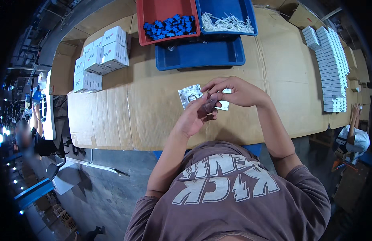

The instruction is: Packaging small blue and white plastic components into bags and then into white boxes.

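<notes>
Brown corrugated cardboard sheets (154, 108) cover the long workbench, and both hands are up over the middle of it. Left hand (193, 118) comes in from below, palm turned up, fingers curled around a small dark part (209, 105) that it pinches between thumb and fingertips. Right hand (234, 91) arches over from the other side, fingers pressed down together onto the same spot, its fingertips meeting the left ones over the dark part and touching a small white square plastic plate (224, 105) that peeks out beneath them. Whether that plate is lifted or lying on the cardboard, I cannot tell.

Just beside the left fingertips, flat on the cardboard, lies a second white square faceplate with a grey inset (189, 95), tilted a little.

Further back, a red plastic bin (166, 9) holds a heap of small blue plastic pieces (170, 27). Next to it a blue plastic bin (226, 8) carries a pile of thin white plastic sticks (226, 23), and a shallow blue tray (200, 54) sits in front of both.

Off to the left, a stack of white cardboard boxes (99, 58). Off to the right, long rows of small white cartons (332, 68) run down the bench, with another person (353, 138) in a white top at the far edge.
</notes>
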`<state>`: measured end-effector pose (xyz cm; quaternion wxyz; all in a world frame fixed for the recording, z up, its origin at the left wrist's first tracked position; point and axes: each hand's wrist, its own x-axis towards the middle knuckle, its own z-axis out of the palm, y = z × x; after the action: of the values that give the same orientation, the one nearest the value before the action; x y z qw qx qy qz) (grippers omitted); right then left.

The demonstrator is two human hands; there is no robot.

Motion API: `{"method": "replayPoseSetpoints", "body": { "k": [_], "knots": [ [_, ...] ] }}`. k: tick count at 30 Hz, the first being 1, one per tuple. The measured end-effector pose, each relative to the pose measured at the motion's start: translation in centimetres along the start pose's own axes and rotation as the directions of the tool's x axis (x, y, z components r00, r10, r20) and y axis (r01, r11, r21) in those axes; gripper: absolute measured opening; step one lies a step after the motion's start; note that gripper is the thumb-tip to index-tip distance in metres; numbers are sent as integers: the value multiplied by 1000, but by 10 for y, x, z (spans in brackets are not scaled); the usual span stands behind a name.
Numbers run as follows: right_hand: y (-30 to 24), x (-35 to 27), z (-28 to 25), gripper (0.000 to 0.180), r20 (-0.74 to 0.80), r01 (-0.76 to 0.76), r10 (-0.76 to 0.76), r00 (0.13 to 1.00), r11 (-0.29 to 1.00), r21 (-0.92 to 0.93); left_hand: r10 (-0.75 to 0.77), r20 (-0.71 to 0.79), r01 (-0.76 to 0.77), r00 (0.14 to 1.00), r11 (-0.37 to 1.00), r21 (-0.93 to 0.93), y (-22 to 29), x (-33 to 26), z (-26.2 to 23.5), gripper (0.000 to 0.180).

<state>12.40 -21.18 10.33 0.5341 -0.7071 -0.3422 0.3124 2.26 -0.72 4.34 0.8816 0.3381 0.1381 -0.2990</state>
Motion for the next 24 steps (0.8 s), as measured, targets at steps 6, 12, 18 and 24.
{"method": "replayPoseSetpoints", "body": {
  "k": [6, 12, 18, 24],
  "knots": [
    [-11, 4, 3, 33, 43, -101, 99, 994, 993, 65, 21, 75, -17, 997, 998, -57, -2, 1, -6, 41],
    [-7, 13, 16, 45, 172, -144, 154, 973, 987, -69, 38, 78, -34, 996, 998, -54, -3, 2, -12, 41],
    [-2, 15, 18, 46, 212, -125, 143, 967, 987, -98, -12, 13, 12, 1000, 1000, 4, -9, 3, -20, 43],
    [17, 18, -35, 32, -34, -41, 41, 999, 999, -11, -26, 34, 26, 999, 1000, 18, -10, 5, -20, 62]
  ]
}}
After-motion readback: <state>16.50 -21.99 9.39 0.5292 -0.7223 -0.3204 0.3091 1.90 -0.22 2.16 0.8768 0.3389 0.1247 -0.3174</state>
